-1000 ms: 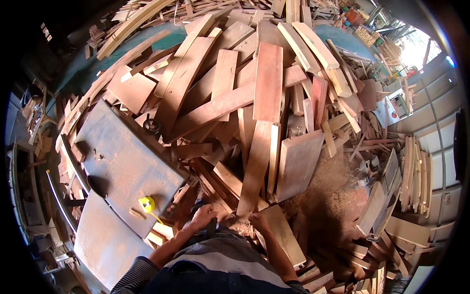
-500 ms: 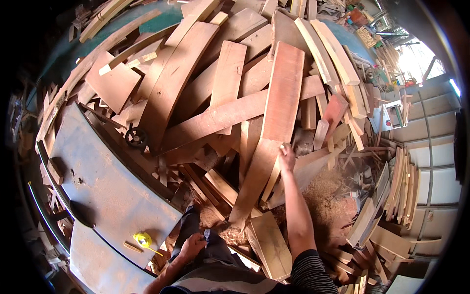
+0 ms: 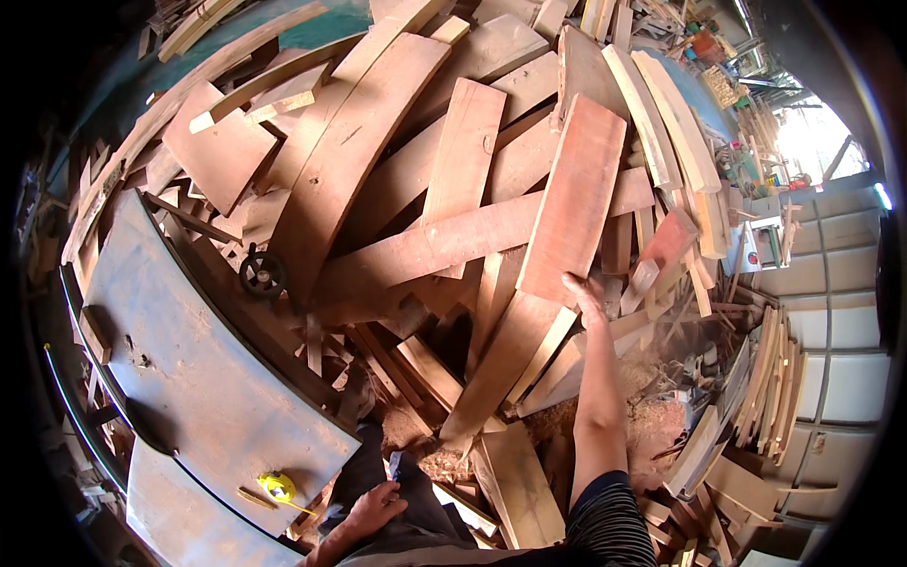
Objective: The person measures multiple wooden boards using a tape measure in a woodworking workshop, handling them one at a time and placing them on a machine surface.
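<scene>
My right hand (image 3: 590,300) reaches forward and is closed on the lower right corner of a reddish board (image 3: 573,203), with the thumb over its top face. Under that board lies a longer pale brown plank (image 3: 505,369), slanting down toward me. My left hand (image 3: 376,507) is held low in front of my body, its fingers curled around a small bluish thing (image 3: 394,465) whose kind I cannot make out. On the grey metal machine table (image 3: 203,378) at my left rest a yellow tape measure (image 3: 277,487) and a short wood strip (image 3: 256,498).
Ahead is a crossed heap of boards, including a wide curved plank (image 3: 373,151) and a long reddish plank (image 3: 435,236). A dark handwheel (image 3: 263,271) sits beside the machine table. Sawdust (image 3: 652,402) and offcuts lie at right; thin strips (image 3: 770,383) lean near the wall.
My right hand has moved from the lower plank's edge onto the reddish board's corner. That board has turned slightly, and the whole view has shifted a little.
</scene>
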